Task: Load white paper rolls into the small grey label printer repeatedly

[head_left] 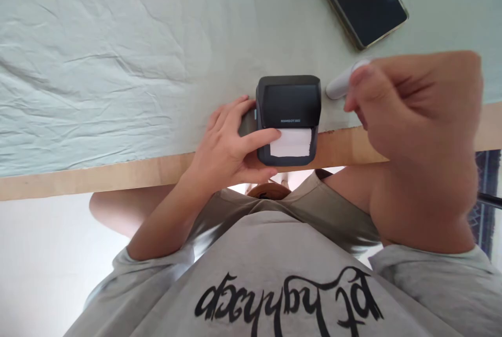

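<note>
A small black label printer (pixel 291 102) lies at the table's near edge, with a white paper label (pixel 291 143) across its lower part. My left hand (pixel 231 143) grips the printer's left side, its thumb resting on the label's upper left corner and a finger under the near edge. To the right, my right hand (pixel 415 102) is closed in a fist, wrist bent. From its thumb and fingers sticks out a white, round-ended rod (pixel 340 85), its tip close to the printer's right side. The rod's other end is hidden in the fist, so its kind is unclear.
A dark-screened phone (pixel 363 0) lies at an angle at the upper right of the table. Wrinkled pale green cloth (pixel 117 55) covers the table, leaving a bare wooden strip (pixel 157 169) along the near edge. My legs are under that edge.
</note>
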The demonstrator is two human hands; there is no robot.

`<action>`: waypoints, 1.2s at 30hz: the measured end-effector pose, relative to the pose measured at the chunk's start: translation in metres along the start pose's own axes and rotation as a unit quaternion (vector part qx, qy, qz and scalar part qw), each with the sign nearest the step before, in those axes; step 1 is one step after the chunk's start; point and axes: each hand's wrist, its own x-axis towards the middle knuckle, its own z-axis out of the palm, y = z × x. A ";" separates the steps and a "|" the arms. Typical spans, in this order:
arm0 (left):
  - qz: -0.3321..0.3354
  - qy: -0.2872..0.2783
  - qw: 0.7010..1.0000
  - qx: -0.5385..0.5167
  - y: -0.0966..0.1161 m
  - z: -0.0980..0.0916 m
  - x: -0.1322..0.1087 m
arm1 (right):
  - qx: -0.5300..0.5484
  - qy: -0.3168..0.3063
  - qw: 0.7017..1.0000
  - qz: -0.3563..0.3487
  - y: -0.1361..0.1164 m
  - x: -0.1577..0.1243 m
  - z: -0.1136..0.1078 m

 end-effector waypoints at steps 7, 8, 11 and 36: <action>-0.021 -0.007 1.000 -0.011 0.000 -0.004 0.001 | -0.025 -0.140 0.989 0.034 0.021 0.000 0.014; -0.019 -0.011 1.000 -0.013 -0.001 -0.004 0.001 | -0.024 -0.153 0.987 0.051 0.022 0.002 0.016; -0.029 -0.012 0.999 -0.028 -0.002 -0.004 0.001 | -0.012 -0.178 0.979 0.099 0.023 0.007 0.019; -0.041 0.014 0.999 -0.027 -0.001 0.003 0.001 | 0.058 -0.177 0.981 0.053 0.034 0.009 0.021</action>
